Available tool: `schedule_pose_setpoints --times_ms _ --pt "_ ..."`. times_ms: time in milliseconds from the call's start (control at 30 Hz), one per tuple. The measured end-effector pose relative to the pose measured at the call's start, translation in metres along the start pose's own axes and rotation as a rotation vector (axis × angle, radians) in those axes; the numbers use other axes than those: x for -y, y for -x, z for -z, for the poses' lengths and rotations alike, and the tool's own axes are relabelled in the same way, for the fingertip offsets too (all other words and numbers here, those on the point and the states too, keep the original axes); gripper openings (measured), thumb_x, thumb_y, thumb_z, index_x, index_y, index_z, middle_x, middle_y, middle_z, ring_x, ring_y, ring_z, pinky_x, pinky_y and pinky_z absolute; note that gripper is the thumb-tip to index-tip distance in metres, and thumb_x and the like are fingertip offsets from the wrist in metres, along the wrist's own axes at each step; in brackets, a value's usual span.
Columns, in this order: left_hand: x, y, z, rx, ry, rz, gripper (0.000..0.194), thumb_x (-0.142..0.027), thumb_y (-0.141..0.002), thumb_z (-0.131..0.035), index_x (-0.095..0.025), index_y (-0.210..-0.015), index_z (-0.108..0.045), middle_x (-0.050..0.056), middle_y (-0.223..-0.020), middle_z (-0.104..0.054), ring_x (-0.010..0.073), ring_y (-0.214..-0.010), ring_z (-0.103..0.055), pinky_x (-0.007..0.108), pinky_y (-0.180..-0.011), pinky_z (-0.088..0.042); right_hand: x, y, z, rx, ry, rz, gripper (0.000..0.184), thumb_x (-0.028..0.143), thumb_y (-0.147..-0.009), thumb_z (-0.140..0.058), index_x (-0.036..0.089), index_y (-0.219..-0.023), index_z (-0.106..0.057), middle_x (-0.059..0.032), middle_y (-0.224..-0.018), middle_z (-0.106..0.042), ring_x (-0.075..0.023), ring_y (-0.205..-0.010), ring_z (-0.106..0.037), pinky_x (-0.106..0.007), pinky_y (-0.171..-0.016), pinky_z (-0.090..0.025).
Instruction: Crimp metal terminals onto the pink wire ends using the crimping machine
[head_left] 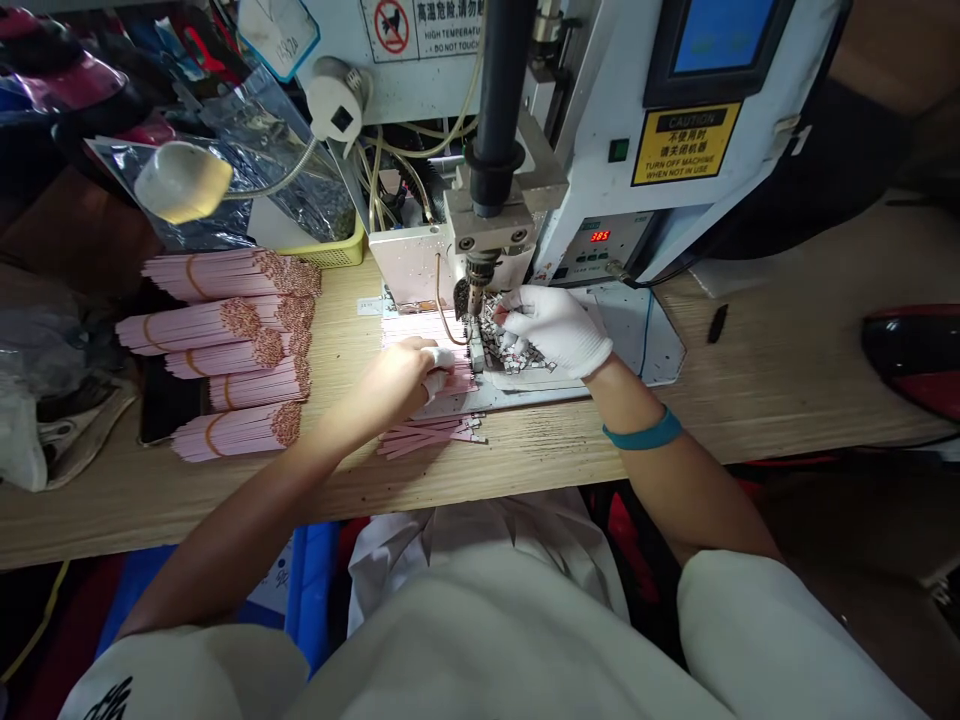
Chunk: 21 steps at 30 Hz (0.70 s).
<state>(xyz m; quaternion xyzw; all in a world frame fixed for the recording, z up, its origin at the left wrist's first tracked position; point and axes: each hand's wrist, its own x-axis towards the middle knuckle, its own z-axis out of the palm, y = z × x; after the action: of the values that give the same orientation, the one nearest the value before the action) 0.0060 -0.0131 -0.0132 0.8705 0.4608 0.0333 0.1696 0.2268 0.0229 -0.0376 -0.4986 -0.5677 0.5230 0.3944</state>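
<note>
"Checking our left grip (399,375) first: what lies under it?"

"A stack of pink strips (427,335). The curled fingers (420,352) sit on top, with a white wrap (439,368) around the fingertips. We can't tell whether they're clamped on the stack or just resting there."

"And our right grip (553,330)?"

"It's white-gloved, with a teal wristband (643,430). Its fingers (517,312) come together right beside the machine's welding head (480,270) — whatever they may pinch is too small to make out, so we can't say."

"Where do the strips sit relative to the two grips?"

"Directly beneath the left one, on a pale metal plate (637,340), and well short of the right palm. A heap of speckled scraps (502,342) lies under the right fingers, between the stack and that palm."

"What else is on the tabletop (757,400)?"

"Loose pink strips (427,437) lie just below the plate. Farther left are rubber-banded bundles of pink strips (225,275) with copper-coloured ends. Above the plate, the machine's red display (598,236) reads 385."
</note>
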Motion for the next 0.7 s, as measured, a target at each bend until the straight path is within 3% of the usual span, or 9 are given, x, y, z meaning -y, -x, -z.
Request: schedule_pose_setpoints --times_ms 133,467,700 --pt "0.003 -0.004 0.005 0.022 0.077 0.049 0.014 -0.014 -0.072 -0.051 -0.015 -0.073 -0.065 0.000 -0.062 -0.059 0.0126 -0.056 -0.049 0.024 -0.055 -0.037 0.002 0.001 0.000 0.019 -0.055 -0.032 0.005 0.012 -0.075 -0.064 0.012 -0.079 -0.061 -0.0015 -0.066 -0.059 -0.0096 -0.050 -0.057 -0.021 -0.040 -0.048" --pt "0.009 -0.007 0.011 -0.021 0.194 0.002 0.017 -0.018 -0.072 -0.054 -0.013 -0.079 -0.069 0.003 -0.069 -0.063 0.0122 -0.058 -0.052 0.022 -0.055 -0.037 0.007 0.003 0.000 0.066 -0.168 -0.074 0.007 0.006 -0.074 -0.061 0.011 -0.079 -0.060 -0.0026 -0.071 -0.060 -0.0086 -0.051 -0.057 -0.020 -0.040 -0.049" --pt "0.016 -0.013 0.015 -0.089 0.352 0.013 0.016 -0.027 -0.075 -0.060 -0.013 -0.069 -0.064 0.001 -0.066 -0.059 0.0106 -0.057 -0.048 0.021 -0.054 -0.035 0.009 0.007 0.002 0.157 -0.302 -0.117 0.012 0.008 -0.072 -0.066 0.011 -0.082 -0.060 -0.0019 -0.068 -0.059 -0.0095 -0.050 -0.057 -0.020 -0.040 -0.050"
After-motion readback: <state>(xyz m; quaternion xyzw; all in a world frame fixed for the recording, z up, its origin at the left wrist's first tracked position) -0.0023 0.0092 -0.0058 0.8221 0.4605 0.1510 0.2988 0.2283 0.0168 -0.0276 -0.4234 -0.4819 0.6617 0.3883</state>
